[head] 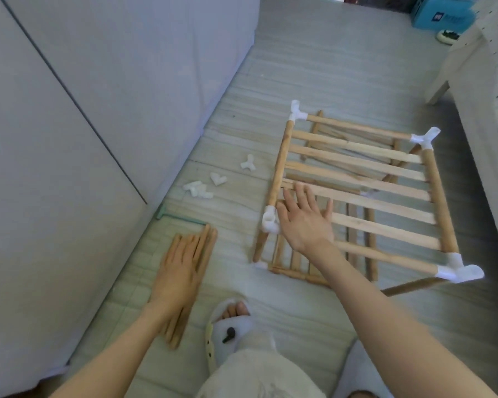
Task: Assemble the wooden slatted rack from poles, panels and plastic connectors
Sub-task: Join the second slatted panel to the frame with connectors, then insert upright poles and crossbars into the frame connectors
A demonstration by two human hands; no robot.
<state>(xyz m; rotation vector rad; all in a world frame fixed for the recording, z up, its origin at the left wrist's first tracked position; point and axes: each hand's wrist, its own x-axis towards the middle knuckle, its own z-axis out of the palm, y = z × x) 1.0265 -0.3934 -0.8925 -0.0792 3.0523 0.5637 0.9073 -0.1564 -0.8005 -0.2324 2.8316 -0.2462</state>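
On the floor point(242, 90), a bundle of poles point(194, 271) lies near left under the left hand point(179, 268), loose connectors point(213, 180) lie beyond it, and the slatted rack point(357, 191) stands right, under the right hand point(305, 219).

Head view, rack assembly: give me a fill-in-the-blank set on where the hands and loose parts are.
1. The left hand lies flat on a bundle of wooden ____.
2. The right hand reaches over the rack with its fingers ____.
3. The loose white connectors lie on the ____.

Missing words: poles; spread; floor
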